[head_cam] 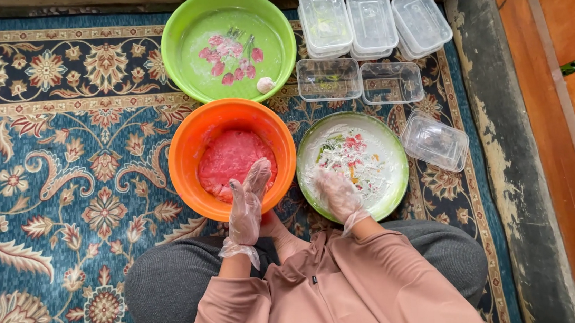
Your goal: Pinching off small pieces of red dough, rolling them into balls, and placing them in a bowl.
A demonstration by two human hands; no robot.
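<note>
I sit on a patterned rug with both hands in thin clear plastic gloves. My left hand [248,201] reaches over the rim of an orange bowl [185,146], its fingertips touching the red dough [230,161] inside. My right hand [337,194] lies flat, fingers apart, on a floured green-rimmed plate [395,187] with a flower print. Neither hand holds anything that I can see.
A green bowl [179,32] behind the orange one holds white flour and one small pale dough ball [265,84]. Several clear plastic containers [372,22] and lids stand at the back right, one more [435,141] beside the plate. A wooden bench [572,88] runs along the right.
</note>
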